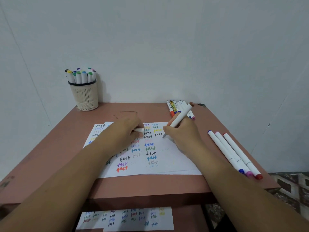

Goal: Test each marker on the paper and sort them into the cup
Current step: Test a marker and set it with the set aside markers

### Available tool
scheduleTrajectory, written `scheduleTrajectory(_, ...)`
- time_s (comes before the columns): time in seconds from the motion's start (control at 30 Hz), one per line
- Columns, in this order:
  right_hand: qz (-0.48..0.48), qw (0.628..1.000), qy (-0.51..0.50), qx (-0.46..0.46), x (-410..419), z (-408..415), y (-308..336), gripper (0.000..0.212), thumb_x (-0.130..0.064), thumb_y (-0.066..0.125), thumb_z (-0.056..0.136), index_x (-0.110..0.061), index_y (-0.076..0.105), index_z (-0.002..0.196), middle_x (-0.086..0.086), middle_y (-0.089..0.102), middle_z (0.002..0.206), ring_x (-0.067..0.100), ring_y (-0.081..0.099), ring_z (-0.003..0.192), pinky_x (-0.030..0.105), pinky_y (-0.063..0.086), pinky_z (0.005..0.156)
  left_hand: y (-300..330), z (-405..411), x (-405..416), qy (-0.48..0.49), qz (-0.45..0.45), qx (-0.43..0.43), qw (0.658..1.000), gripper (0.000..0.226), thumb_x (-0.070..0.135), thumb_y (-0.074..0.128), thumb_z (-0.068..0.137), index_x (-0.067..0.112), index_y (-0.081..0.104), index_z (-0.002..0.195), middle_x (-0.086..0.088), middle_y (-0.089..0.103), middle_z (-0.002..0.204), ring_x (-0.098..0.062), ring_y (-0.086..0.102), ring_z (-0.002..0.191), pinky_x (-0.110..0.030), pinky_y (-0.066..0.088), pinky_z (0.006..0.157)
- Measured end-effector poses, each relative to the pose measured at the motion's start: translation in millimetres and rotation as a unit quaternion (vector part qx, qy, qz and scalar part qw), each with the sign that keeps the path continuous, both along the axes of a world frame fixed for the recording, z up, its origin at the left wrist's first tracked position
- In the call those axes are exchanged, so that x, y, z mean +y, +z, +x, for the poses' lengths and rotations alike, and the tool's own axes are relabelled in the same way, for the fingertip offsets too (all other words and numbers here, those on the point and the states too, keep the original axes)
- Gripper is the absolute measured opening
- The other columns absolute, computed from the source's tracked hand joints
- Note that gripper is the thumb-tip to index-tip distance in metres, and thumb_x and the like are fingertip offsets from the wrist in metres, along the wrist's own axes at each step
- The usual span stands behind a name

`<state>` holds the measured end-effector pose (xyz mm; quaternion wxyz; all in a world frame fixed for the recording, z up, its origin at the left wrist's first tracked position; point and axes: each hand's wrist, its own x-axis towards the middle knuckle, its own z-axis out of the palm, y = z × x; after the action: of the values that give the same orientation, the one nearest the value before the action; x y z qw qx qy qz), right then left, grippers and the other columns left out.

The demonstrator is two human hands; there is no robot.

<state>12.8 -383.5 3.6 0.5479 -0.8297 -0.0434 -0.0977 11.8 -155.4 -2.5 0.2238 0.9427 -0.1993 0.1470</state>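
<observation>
**White marker tip on paper, cap in other hand**

White-barrelled marker (179,118) is pinched in the right hand (182,136), fingers curled round the lower barrel, dark tip touching the paper (168,158) just right of a black "test". Barrel tilts up and away, brown end cap on top. Right forearm comes in from lower right, wrist low over the sheet. Left hand (128,131) rests on the paper, fingers curled round a small white cap (139,130); left forearm crosses the sheet's left part. Mesh cup (86,96) stands at the table's (150,185) far left corner, full of capped markers. Three markers (234,154) lie right of the paper; more markers (175,107) lie at the far edge behind the right hand.
</observation>
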Motion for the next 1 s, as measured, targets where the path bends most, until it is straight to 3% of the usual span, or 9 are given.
scheduleTrajectory(0.2, -0.018, 1.0, -0.006, -0.01, 2, 0, -1, 0.018, -0.016, 0.073, 0.087, -0.023, 0.062, 0.075, -0.008, 0.068, 0.07, 0.013, 0.062, 0.068, 0.035, 0.051, 0.066, 0, 0, 0, -0.025, 0.01, -0.085, 0.996, 0.015, 0.031, 0.07, 0.092, 0.028, 0.068, 0.106, 0.013, 0.062, 0.096, -0.008, 0.052, 0.094, -0.034, 0.047, 0.079)
scheduleTrajectory(0.33, 0.097, 0.995, 0.01, -0.019, -3, 0, -2, 0.018, -0.021, 0.086, 0.081, -0.021, 0.068, 0.078, -0.006, 0.067, 0.065, 0.011, 0.057, 0.059, 0.035, 0.048, 0.062, 2, 0, -4, -0.013, 0.006, -0.071, 0.997, 0.016, 0.039, 0.069, 0.091, 0.031, 0.065, 0.104, 0.016, 0.06, 0.089, -0.006, 0.052, 0.083, -0.03, 0.045, 0.072)
scheduleTrajectory(0.43, 0.167, 0.983, 0.066, -0.03, -2, -4, 2, 0.019, -0.006, 0.088, 0.079, -0.01, 0.07, 0.083, 0.004, 0.073, 0.074, 0.016, 0.066, 0.063, 0.039, 0.057, 0.066, 3, 0, -8, -0.001, -0.002, -0.05, 0.999, 0.018, 0.039, 0.069, 0.091, 0.029, 0.064, 0.104, 0.013, 0.058, 0.088, -0.009, 0.051, 0.08, -0.027, 0.039, 0.07)
scheduleTrajectory(0.6, 0.252, 0.96, 0.118, -0.018, -1, -9, 3, 0.01, 0.011, 0.074, 0.088, 0.003, 0.069, 0.091, 0.015, 0.074, 0.084, 0.025, 0.072, 0.072, 0.032, 0.063, 0.072, 4, -1, -12, -0.007, -0.009, -0.059, 0.998, 0.027, 0.04, 0.071, 0.089, 0.025, 0.068, 0.111, 0.016, 0.055, 0.083, -0.01, 0.049, 0.079, -0.026, 0.036, 0.069)
scheduleTrajectory(0.8, 0.23, 0.963, 0.14, -0.015, 0, -9, 2, 0.009, 0.012, 0.075, 0.086, 0.008, 0.072, 0.094, 0.017, 0.074, 0.081, 0.026, 0.074, 0.075, 0.034, 0.065, 0.074, 2, -2, -15, -0.021, -0.021, -0.073, 0.997, 0.021, 0.039, 0.073, 0.088, 0.025, 0.069, 0.103, 0.021, 0.049, 0.072, -0.008, 0.049, 0.075, -0.027, 0.038, 0.068)
scheduleTrajectory(1.0, 0.196, 0.97, 0.144, -0.018, 0, -10, 3, 0.013, 0.009, 0.08, 0.082, -0.001, 0.078, 0.09, 0.02, 0.077, 0.089, 0.026, 0.073, 0.079, 0.042, 0.063, 0.082, 6, -6, -17, -0.074, -0.019, -0.078, 0.994, 0.01, 0.032, 0.066, 0.095, 0.022, 0.068, 0.095, 0.014, 0.055, 0.071, -0.007, 0.048, 0.072, -0.033, 0.044, 0.069)
